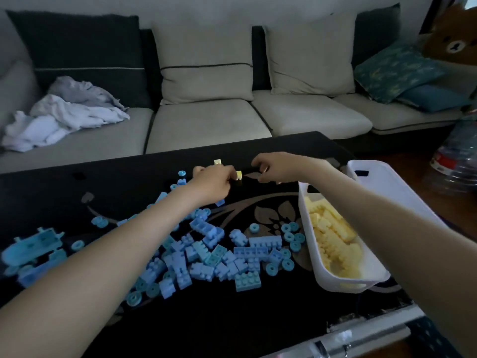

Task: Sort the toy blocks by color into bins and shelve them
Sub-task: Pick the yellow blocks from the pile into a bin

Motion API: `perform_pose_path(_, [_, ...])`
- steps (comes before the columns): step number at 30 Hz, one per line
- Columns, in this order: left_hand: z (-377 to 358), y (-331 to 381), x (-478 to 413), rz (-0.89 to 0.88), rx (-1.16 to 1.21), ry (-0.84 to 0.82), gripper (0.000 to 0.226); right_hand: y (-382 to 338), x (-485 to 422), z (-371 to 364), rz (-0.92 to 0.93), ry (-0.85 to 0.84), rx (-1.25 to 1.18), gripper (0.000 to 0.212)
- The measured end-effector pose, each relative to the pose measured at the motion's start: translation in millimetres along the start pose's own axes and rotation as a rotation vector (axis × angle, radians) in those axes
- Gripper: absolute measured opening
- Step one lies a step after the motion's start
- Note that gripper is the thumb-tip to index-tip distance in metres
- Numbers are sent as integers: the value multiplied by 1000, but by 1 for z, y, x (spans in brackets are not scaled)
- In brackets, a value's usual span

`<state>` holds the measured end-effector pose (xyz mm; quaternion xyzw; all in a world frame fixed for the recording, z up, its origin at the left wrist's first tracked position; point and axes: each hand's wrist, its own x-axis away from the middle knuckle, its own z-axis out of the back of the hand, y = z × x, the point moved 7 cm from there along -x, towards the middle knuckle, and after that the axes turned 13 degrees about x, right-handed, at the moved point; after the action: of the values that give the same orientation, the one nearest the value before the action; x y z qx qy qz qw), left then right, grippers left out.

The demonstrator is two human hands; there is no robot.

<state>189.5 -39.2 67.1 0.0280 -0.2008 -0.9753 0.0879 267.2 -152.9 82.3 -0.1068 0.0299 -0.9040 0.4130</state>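
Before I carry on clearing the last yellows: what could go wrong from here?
The left hand pinches a yellow block only at its fingertips; it could drop among the blue blocks. The right forearm crosses above the white bin, which sits near the corner of the table; a bump might tip it.

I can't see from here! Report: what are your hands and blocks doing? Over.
Left hand pinching yellow block. Right hand curled, grip unclear. Bin of yellow blocks at right. Blue blocks lie under left arm.
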Motion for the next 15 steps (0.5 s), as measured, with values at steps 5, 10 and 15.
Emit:
perform_pose_path(5, [3,-47,-25,111,7,52,41,-27,-63,-19,27,-70,209,70])
perform_pose_path(10, [-9,-56,-58,146,-60,87,25,-34,-94,-39,33,-111,361,69])
perform_pose_path(15, [-20,-57,-78,192,-254,-29,19,-26,-95,-40,29,-133,442,45])
